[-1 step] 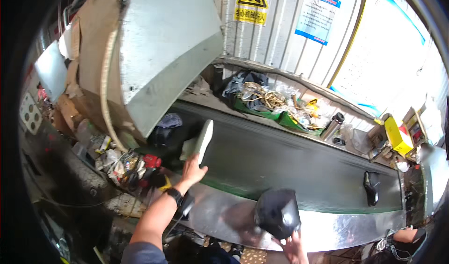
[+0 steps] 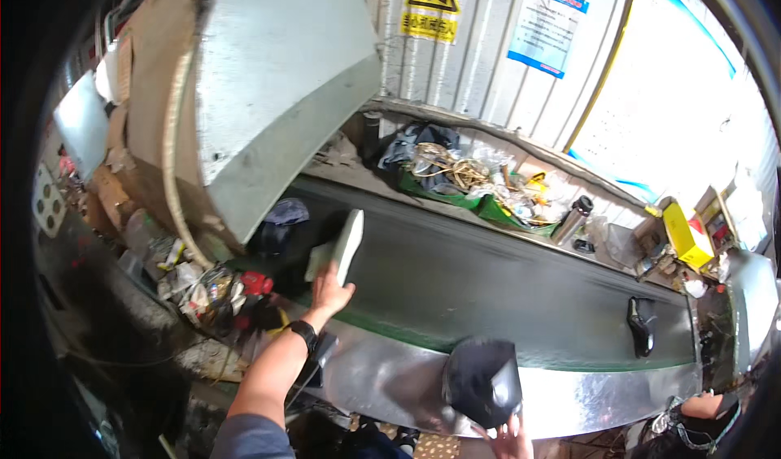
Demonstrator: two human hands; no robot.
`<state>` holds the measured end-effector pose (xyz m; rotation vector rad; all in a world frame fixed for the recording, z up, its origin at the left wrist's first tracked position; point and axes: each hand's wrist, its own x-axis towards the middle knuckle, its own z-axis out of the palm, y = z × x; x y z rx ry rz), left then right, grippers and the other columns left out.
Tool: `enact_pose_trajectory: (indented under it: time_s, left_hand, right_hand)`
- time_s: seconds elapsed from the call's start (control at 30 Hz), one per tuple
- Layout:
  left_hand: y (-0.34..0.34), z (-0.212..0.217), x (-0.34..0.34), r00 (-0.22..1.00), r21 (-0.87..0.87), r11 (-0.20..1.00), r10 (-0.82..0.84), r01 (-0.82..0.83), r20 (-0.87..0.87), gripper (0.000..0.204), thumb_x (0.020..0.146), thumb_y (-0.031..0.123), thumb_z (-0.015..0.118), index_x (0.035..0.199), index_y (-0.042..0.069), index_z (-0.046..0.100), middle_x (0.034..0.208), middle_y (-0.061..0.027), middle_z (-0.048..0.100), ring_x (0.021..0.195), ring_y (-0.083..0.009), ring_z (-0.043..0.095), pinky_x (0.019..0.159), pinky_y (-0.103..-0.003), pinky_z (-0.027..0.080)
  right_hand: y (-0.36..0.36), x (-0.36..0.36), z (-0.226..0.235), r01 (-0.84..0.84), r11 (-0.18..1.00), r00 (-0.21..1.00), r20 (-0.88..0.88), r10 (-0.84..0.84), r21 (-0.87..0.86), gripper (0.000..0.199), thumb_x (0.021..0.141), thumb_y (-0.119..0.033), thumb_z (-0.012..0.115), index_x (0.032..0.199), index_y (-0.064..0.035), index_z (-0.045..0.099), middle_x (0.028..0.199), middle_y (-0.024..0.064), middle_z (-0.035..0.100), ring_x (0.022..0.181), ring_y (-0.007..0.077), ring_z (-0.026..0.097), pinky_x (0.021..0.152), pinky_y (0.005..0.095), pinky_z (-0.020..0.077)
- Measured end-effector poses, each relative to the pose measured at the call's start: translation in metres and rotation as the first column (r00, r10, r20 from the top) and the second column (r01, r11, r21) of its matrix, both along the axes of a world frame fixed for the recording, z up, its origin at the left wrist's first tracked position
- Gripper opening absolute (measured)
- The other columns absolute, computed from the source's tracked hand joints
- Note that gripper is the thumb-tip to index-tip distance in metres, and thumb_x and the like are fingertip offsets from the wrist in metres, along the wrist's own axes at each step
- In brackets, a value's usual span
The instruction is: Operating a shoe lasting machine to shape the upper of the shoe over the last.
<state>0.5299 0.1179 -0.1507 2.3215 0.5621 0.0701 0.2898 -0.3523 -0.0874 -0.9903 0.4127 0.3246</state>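
Dark conveyor (image 2: pixel 439 280) beneath, white object (image 2: pixel 350 239) juts beyond left grip (image 2: pixel 329 295).

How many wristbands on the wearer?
1: black wristband on the wrist of the left hand. Another may be hidden past the right hand, outside the frame.

The person's left hand (image 2: pixel 332 295) is stretched forward on an extended forearm (image 2: pixel 270 371), thumb (image 2: pixel 347 290) out sideways; the right hand (image 2: pixel 511 441) is lower, fingers (image 2: pixel 514 425) upward.
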Motion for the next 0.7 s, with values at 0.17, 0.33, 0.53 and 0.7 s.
enact_pose_trajectory:
  time_s: [0.17, 0.33, 0.53, 0.7]
  left_hand:
    - [0.017, -0.050, 0.057, 0.946, 0.226, 0.966, 0.186, -0.126, -0.266, 0.120, 0.065, 0.033, 0.087, 0.159, 0.038, 0.012, 0.163, -0.0312, 0.001, 0.151, -0.0480, 0.005, 0.118, -0.063, 0.016]
    - [0.014, -0.037, 0.055, 0.905, 0.220, 0.967, 0.205, -0.128, -0.372, 0.130, 0.059, 0.021, 0.090, 0.157, 0.049, 0.010, 0.163, -0.0277, 0.009, 0.147, -0.0472, 0.018, 0.118, -0.058, 0.022]
    - [-0.036, 0.056, -0.031, 0.907, 0.601, 0.687, -0.381, 0.408, -0.180, 0.090, 0.058, 0.020, 0.082, 0.142, 0.029, 0.054, 0.149, -0.0311, 0.029, 0.137, -0.0461, 0.029, 0.111, -0.053, 0.026]
    - [-0.115, 0.091, -0.122, 0.603, 0.699, 0.490, -0.791, 0.520, 0.107, 0.068, 0.054, 0.026, 0.079, 0.120, 0.019, 0.068, 0.134, -0.0213, 0.041, 0.133, -0.0399, 0.033, 0.107, -0.056, 0.027]
  right_hand:
    - [-0.037, -0.114, -0.008, 0.339, 0.939, 0.920, -0.229, -0.318, 0.056, 0.070, 0.102, -0.030, 0.057, 0.159, -0.0332, 0.016, 0.162, 0.0023, 0.029, 0.143, 0.0261, 0.035, 0.110, 0.0586, 0.0382]
    - [-0.059, -0.157, -0.035, 0.489, 0.870, 0.834, -0.324, -0.446, 0.060, 0.079, 0.096, -0.027, 0.068, 0.158, -0.0368, 0.021, 0.161, 0.0012, 0.033, 0.143, 0.0269, 0.037, 0.108, 0.0549, 0.0404]
    - [-0.059, -0.102, -0.044, 0.396, 0.894, 0.918, -0.053, -0.394, 0.212, 0.052, 0.105, -0.046, 0.041, 0.149, -0.0197, 0.038, 0.153, 0.0070, 0.042, 0.140, 0.0289, 0.040, 0.100, 0.0579, 0.0460]
    - [-0.050, -0.043, -0.031, 0.348, 0.890, 0.936, -0.158, -0.313, 0.296, 0.041, 0.103, -0.045, 0.046, 0.127, -0.0135, 0.058, 0.119, 0.0050, 0.064, 0.108, 0.0233, 0.061, 0.084, 0.0447, 0.0529]
